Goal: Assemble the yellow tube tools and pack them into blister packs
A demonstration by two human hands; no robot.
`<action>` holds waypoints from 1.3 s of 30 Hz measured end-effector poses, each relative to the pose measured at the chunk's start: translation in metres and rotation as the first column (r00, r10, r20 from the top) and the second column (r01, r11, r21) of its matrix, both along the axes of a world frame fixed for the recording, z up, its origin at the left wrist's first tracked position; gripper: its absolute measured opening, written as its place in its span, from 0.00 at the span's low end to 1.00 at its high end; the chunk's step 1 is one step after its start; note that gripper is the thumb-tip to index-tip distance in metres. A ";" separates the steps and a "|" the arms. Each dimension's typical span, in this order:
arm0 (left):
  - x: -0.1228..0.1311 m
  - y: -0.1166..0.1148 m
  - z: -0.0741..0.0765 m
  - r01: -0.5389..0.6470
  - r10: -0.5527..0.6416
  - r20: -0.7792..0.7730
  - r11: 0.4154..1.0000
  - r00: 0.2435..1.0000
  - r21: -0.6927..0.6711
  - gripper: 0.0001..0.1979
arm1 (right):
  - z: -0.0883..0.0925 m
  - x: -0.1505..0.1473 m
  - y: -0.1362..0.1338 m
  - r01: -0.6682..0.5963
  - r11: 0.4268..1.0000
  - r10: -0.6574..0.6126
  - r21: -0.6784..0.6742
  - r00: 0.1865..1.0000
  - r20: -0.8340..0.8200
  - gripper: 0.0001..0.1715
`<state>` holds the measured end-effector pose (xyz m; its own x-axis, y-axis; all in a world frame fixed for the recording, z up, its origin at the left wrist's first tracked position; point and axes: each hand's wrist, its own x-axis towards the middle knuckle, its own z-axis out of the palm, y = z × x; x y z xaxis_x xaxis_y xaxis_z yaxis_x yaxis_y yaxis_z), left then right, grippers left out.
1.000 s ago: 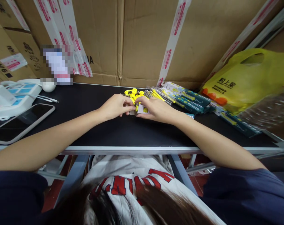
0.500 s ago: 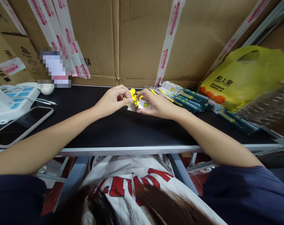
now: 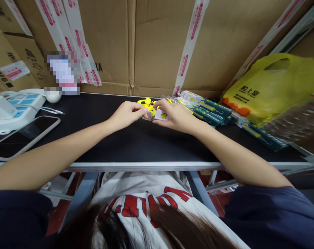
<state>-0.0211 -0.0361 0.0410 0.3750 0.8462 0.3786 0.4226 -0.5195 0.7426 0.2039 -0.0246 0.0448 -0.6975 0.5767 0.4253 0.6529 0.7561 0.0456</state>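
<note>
My right hand (image 3: 173,112) grips a small white box (image 3: 158,115) with a yellow square mark on its side, thumb below and fingers over the top. The box's greyish open end points toward my left hand (image 3: 129,113). That hand is closed in a pinch right at this end; whatever its fingertips hold is too small and covered to make out. Bright yellow plastic pieces (image 3: 147,102) lie in a small heap just behind the fingers, partly covered by both hands.
Several flat green-and-white packages (image 3: 206,107) lie right of my hands, near a yellow plastic bag (image 3: 273,86). A phone (image 3: 24,136) and a white power strip (image 3: 32,103) lie at the left. Large cardboard boxes (image 3: 157,45) stand along the black table's (image 3: 143,145) back edge.
My left hand has come down slightly from the yellow pieces to the box's open end. My right hand keeps its hold on the box. The view has shifted a little.
</note>
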 end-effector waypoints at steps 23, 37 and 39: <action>-0.001 0.006 -0.006 0.138 -0.129 0.067 0.977 0.989 -0.160 0.13 | -0.004 -0.004 -0.011 0.004 1.000 -0.008 0.026 0.992 0.128 0.31; 0.008 0.001 -0.016 0.134 -0.140 -0.044 0.983 0.989 -0.128 0.11 | -0.009 -0.007 -0.006 -0.024 0.995 0.037 -0.096 0.990 0.138 0.37; 0.013 -0.003 -0.018 0.132 -0.140 -0.066 0.984 0.988 -0.118 0.12 | -0.009 -0.009 -0.009 -0.050 0.994 0.063 -0.096 0.988 0.141 0.38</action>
